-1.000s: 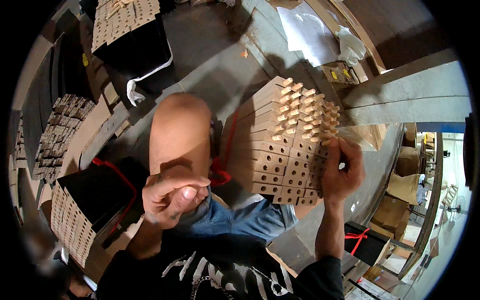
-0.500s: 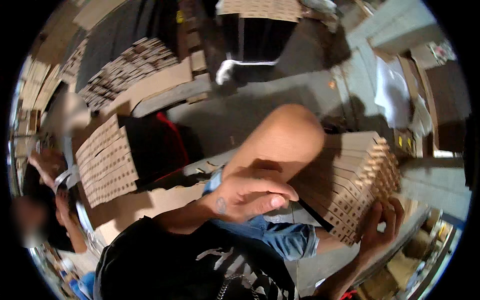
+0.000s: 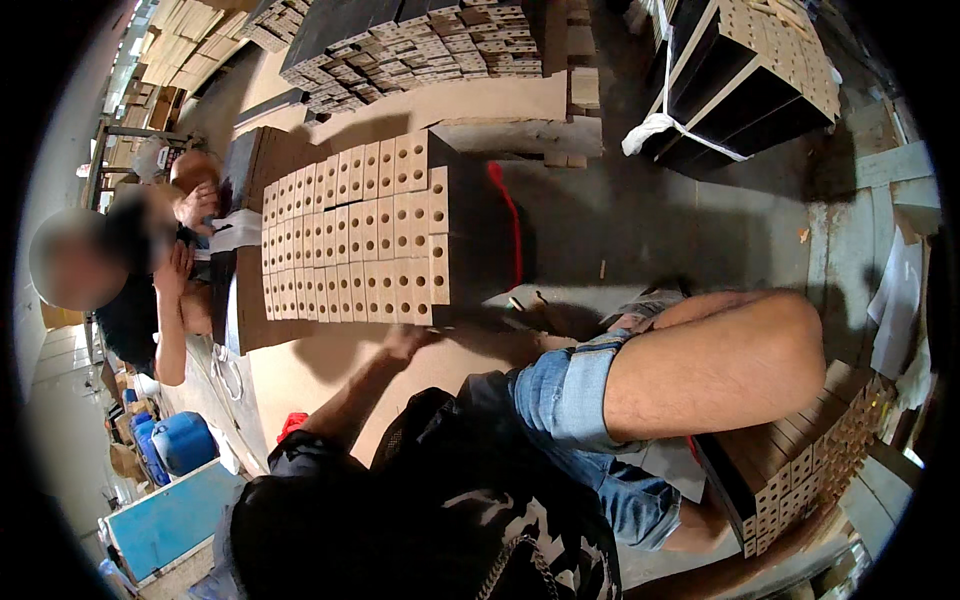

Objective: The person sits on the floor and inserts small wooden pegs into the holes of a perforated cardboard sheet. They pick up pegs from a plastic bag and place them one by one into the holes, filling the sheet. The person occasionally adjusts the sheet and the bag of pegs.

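1. As we look down through the head view, our left hand [image 3: 408, 343] lies at the lower edge of a drilled wooden stack [image 3: 345, 230]; its fingers are partly hidden, so we cannot tell whether they grip or only touch.
2. Our right hand's state we cannot tell from this view.
3. Directly above our left hand, the drilled wooden stack shows a pale, smooth face of narrow rectangular ends in three rows, bored with round holes; its side is black, with a red tie [image 3: 508, 215] along it.
4. Well right of that hand and lower, past our bare leg [image 3: 715, 365], sits a second drilled stack [image 3: 780, 490], brown-sided, pale pegs crowding its far end.
5. Far above and right of our left hand, a black-sided bundle [image 3: 765, 110] is bound with a knotted white tie [image 3: 650, 132].
6. To the left, a co-worker's hands [image 3: 178, 262] are near a white strip [image 3: 236, 232].
7. Lower left of our hand stands a blue plastic drum [image 3: 183, 443], contents hidden, beside a flat light-blue panel [image 3: 170, 520].
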The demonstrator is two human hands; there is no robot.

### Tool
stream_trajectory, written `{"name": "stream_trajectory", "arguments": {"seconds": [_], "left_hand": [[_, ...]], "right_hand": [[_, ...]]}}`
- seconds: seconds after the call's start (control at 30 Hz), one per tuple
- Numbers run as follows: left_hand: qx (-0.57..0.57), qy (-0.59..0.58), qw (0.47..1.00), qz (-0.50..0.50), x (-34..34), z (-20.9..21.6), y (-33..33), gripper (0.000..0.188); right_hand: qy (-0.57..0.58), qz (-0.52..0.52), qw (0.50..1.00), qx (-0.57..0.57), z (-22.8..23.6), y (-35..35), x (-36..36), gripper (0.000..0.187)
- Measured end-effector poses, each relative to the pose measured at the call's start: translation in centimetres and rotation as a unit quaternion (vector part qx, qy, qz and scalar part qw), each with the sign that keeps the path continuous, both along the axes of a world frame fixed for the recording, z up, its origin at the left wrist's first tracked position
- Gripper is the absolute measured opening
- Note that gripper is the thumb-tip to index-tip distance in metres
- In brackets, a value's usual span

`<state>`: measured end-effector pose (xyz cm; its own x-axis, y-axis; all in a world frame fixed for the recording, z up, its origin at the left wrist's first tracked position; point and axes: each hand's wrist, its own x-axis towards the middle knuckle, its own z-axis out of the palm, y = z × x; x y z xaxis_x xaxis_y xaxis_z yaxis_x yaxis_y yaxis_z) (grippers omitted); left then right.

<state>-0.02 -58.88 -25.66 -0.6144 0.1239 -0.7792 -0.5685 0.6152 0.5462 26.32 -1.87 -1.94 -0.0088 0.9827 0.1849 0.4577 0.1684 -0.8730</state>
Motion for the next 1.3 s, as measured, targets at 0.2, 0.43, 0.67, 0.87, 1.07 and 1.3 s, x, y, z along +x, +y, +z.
{"name": "stream_trajectory", "arguments": {"seconds": [0.2,0.43,0.67,0.87,1.07,1.3], "left_hand": [[-0.076,-0.022,0.995,0.062,-0.7,-1.9,-5.4,0.029],[-0.057,-0.026,0.997,0.052,-3.3,-4.7,-2.5,0.031],[-0.020,-0.027,0.999,0.010,-8.4,-6.3,4.2,0.035],[0.050,-0.051,0.997,0.009,-10.5,-6.6,11.8,0.039],[0.163,-0.093,0.981,0.054,-10.2,-7.9,21.5,0.044],[0.284,-0.184,0.931,0.136,-7.6,-9.5,34.3,0.050]], "right_hand": [[0.030,-0.015,0.999,-0.025,-0.9,0.0,1.2,0.048],[0.064,-0.032,0.996,-0.045,-1.3,-0.4,2.4,0.049],[0.087,-0.070,0.991,-0.068,-1.4,-1.0,3.7,0.050],[0.099,-0.099,0.986,-0.092,-1.4,-0.2,4.0,0.051],[0.118,-0.130,0.978,-0.114,-2.4,-0.9,5.1,0.052],[0.177,-0.141,0.962,-0.153,-2.6,-1.4,6.5,0.054]]}}
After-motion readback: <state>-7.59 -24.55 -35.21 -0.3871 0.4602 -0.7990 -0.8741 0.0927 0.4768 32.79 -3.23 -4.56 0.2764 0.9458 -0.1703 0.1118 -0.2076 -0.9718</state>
